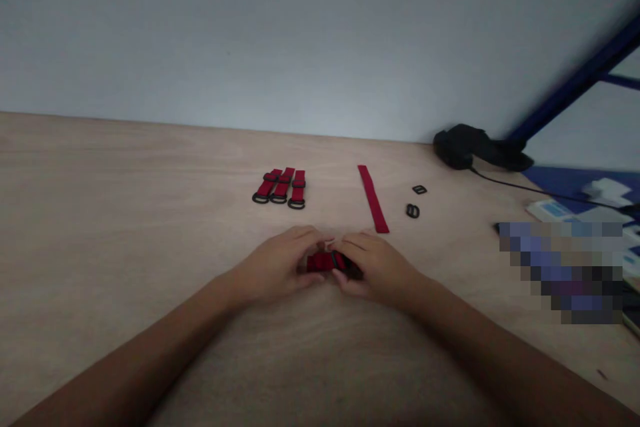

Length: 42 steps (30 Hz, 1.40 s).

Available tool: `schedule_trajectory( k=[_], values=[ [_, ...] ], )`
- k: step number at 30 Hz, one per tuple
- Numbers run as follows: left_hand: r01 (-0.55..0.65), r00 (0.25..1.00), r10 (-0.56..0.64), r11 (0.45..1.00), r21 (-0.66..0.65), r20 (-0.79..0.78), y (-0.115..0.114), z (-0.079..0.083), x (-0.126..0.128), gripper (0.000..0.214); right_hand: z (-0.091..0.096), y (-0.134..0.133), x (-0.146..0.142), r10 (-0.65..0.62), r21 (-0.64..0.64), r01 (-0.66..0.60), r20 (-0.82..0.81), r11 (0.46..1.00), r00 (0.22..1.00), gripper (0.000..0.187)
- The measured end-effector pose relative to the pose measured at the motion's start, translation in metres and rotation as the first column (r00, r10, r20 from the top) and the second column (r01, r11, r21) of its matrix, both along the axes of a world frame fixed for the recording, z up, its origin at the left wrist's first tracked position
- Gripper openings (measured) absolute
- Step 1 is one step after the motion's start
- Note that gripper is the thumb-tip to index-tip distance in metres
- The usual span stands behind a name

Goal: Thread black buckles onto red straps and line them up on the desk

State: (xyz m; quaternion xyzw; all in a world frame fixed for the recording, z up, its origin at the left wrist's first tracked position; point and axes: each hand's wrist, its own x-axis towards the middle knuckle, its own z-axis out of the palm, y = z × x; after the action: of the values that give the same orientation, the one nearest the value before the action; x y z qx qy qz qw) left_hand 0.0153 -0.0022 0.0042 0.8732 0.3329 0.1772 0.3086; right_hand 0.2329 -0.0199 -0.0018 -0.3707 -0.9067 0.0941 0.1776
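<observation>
Both my hands meet over the light wooden tabletop (150, 227). My left hand (273, 268) and my right hand (375, 268) pinch a short piece of red webbing strap (320, 263) between their fingers. A dark buckle (334, 259) seems to sit on this strap, partly hidden by my fingers. Beyond my hands lie three red straps with black rings (280, 187), side by side. To their right is a loose flat red strap (373, 199), its near end just past my right hand. Two small black plastic buckles (419, 189) (413, 211) lie further right, apart from each other.
A black object (475, 147) with a thin black cable (530, 189) sits at the table's far right corner. Papers (550, 211) lie at the right, partly covered by a pixelated patch (560, 272). A blue frame (575, 83) rises beyond. A pale wall (300, 33) borders the far edge.
</observation>
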Motion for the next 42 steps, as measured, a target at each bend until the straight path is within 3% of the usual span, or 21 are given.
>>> schedule_trajectory(
  k=[4,8,18,23,27,34,42],
  values=[
    [-0.026,0.996,0.030,0.999,0.047,-0.080,0.002,-0.005,0.002,0.039,-0.001,0.000,0.000,-0.081,-0.010,0.083,0.132,0.996,0.988,0.029],
    [-0.028,0.993,0.033,0.999,0.046,-0.113,0.000,-0.002,0.003,0.026,0.001,0.001,0.002,-0.098,-0.052,0.107,0.151,0.993,0.984,0.035],
    [-0.098,0.984,0.107,0.993,0.064,-0.145,-0.001,-0.003,0.005,0.018,0.005,0.004,0.013,-0.099,-0.224,0.089,-0.034,0.971,0.995,0.025],
    [0.031,0.997,-0.019,0.986,0.163,-0.072,-0.001,-0.004,0.003,0.025,0.005,0.006,0.014,-0.138,-0.268,0.134,0.006,0.954,0.990,0.022],
    [0.139,0.989,-0.126,0.965,0.221,-0.073,-0.001,-0.006,0.007,0.023,0.010,0.005,0.014,-0.083,-0.324,0.081,0.007,0.943,0.997,0.021],
    [-0.041,0.999,0.042,0.989,0.142,-0.006,-0.008,-0.011,0.022,0.032,0.010,0.002,0.011,-0.030,-0.311,0.027,-0.005,0.950,1.000,0.018],
    [0.016,0.999,-0.018,0.999,0.042,0.035,-0.003,-0.006,0.020,0.030,0.011,0.004,0.014,0.006,-0.314,0.011,0.053,0.949,0.999,0.017]
  ],
)
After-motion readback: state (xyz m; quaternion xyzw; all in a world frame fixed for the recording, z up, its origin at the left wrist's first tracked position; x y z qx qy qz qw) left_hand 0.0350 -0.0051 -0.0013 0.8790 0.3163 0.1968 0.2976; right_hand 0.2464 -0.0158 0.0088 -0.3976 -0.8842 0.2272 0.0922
